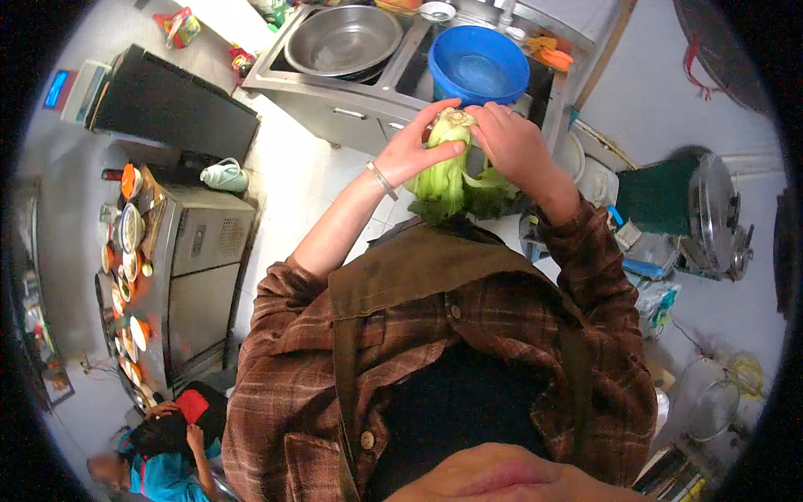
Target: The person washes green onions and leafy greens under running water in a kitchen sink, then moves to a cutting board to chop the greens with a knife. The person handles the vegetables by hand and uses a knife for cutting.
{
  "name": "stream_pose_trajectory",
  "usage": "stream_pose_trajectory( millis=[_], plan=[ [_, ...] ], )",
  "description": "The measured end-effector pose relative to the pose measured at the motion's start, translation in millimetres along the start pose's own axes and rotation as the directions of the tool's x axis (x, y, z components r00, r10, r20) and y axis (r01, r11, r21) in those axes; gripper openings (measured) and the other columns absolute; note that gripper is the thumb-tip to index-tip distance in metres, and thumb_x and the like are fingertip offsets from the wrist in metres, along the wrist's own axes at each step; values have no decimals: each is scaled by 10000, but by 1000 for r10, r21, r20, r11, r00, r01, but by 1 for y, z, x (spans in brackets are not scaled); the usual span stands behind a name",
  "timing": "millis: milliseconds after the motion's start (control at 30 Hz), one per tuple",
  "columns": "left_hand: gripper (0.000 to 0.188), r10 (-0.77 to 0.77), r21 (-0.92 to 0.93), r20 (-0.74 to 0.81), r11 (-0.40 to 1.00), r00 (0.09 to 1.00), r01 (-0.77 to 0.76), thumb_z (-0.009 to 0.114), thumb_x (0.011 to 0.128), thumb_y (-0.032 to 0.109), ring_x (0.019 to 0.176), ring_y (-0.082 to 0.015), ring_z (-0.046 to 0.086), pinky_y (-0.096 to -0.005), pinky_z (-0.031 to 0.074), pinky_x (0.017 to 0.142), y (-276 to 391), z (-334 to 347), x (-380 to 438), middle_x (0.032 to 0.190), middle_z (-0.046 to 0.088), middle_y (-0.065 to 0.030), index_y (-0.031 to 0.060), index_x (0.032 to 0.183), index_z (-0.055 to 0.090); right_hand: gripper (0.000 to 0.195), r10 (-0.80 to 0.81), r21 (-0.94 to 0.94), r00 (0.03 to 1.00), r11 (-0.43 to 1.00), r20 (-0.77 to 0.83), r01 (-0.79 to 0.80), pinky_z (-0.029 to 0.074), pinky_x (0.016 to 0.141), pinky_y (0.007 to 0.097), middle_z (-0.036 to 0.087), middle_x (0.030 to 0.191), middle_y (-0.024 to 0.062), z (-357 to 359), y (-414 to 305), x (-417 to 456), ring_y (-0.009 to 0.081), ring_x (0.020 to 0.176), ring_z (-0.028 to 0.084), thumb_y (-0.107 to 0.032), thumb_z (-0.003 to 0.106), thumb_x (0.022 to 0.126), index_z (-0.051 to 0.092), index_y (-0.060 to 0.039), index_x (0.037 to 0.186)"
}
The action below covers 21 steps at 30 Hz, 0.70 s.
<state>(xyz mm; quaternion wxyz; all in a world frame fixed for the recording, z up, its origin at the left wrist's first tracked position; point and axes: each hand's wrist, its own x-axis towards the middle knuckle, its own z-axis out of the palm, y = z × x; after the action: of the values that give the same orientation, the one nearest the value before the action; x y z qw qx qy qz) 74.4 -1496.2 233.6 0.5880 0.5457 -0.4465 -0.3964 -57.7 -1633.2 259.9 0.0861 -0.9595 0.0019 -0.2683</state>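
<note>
A head of leafy green vegetable with pale stalks (444, 172) hangs upside down in front of the sink, its cut base up and its dark leaves near my apron. My left hand (417, 147) grips it from the left, thumb across the stalks, with a bracelet at the wrist. From the right, my right hand (509, 139) has its fingers at the base and outer stalks; one stalk bends away from the bunch below it. Just beyond both hands, a blue plastic basin (478, 66) stands in the right sink bowl.
A steel basin (344, 41) rests over the left sink bowl. Orange gloves (552, 55) lie by the faucet. At left, bowls of food line a counter (210, 201) near a pale green thermos jug (224, 176). Another person (166, 470) is at lower left. A green bin (659, 191) stands right.
</note>
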Motion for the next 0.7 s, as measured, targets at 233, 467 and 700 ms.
stream_pose_trajectory(
  millis=[233,467,700],
  plan=[
    [527,-159,-20,-8,987,987,159,658,741,186,957,-122,510,-260,426,812,19,-77,-31,1044,540,-49,49,1194,426,144,-360,-182,930,912,78,369,422,500,279,449,683,44,30,-30,74,176,629,514,-167,581,707,470,-95,764],
    [529,-143,-228,92,960,985,160,642,754,203,969,-148,525,-271,420,847,30,-141,-68,1071,541,-91,18,1191,410,110,-596,-48,788,792,154,608,427,519,288,457,683,58,46,-60,135,202,648,523,-107,494,721,498,-68,824],
    [577,-76,-315,214,938,974,143,636,757,221,974,-180,530,-294,429,846,26,-188,-93,1076,533,-137,14,1223,365,171,-706,113,696,708,136,697,435,521,293,486,721,60,66,-85,173,210,677,530,-99,484,718,517,-52,879]
  ],
)
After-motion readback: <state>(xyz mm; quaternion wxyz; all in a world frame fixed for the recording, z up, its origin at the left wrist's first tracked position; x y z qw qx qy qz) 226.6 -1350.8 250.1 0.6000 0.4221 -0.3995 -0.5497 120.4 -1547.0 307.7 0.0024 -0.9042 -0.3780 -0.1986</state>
